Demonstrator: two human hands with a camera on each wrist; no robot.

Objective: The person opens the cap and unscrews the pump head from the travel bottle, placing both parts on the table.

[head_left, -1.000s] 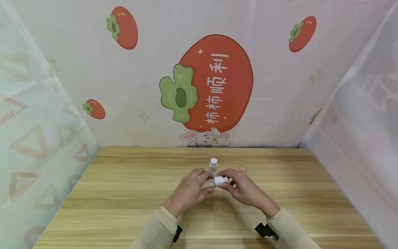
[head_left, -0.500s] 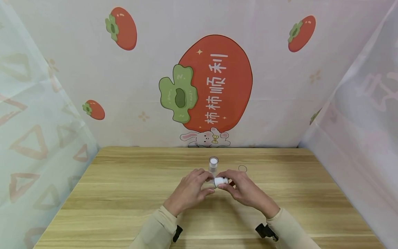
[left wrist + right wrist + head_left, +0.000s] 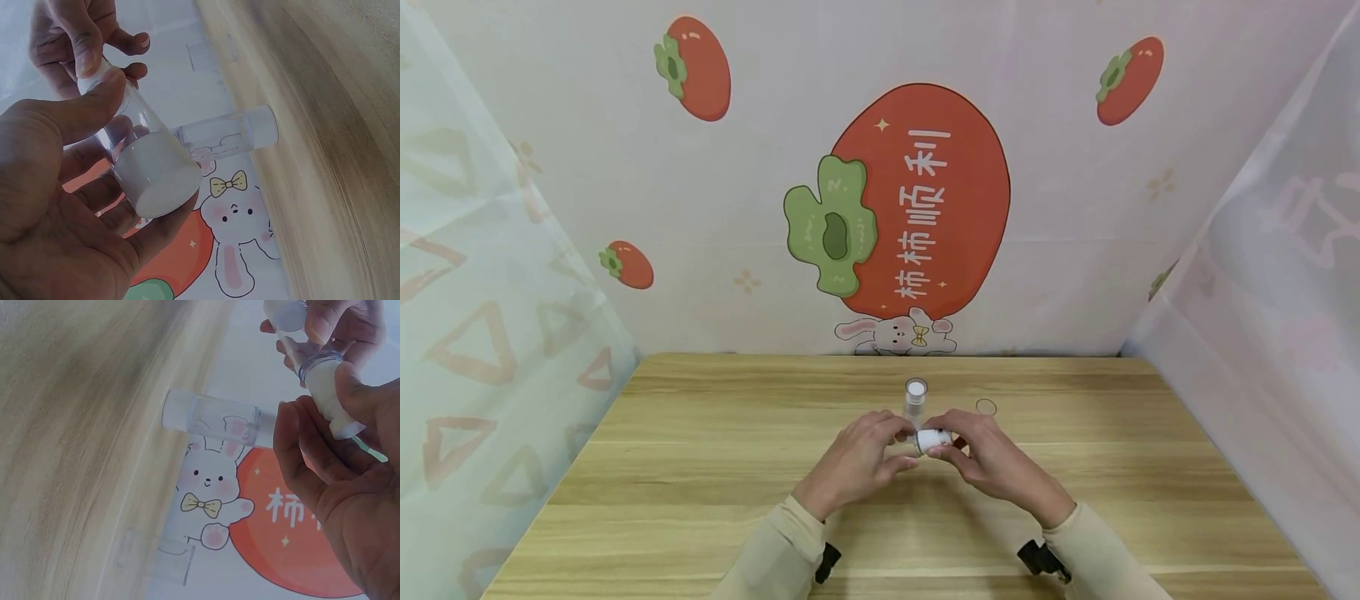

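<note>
Both hands hold one small clear bottle (image 3: 156,172) with a white base, lying roughly sideways above the table. My left hand (image 3: 857,457) grips its clear body, the thumb on one side and fingers curled on the other. At the opposite end, my right hand (image 3: 988,450) pinches the white top (image 3: 326,390) between thumb and fingers. A clear ring shows where the top meets the body. Just behind the hands, a second similar clear bottle (image 3: 914,402) stands upright on the table, its white end (image 3: 262,127) against the wood in the left wrist view.
A clear cylindrical cap (image 3: 165,555) stands on the wooden table (image 3: 700,467), to the right of the standing bottle. Behind the table rises a printed cloth backdrop (image 3: 745,183) with persimmons and a rabbit. Cloth side walls flank both sides.
The white top has dipped slightly toward the person, with the right fingers shifting a little on it. The left hand keeps its hold; the standing bottle and cap stay put.
</note>
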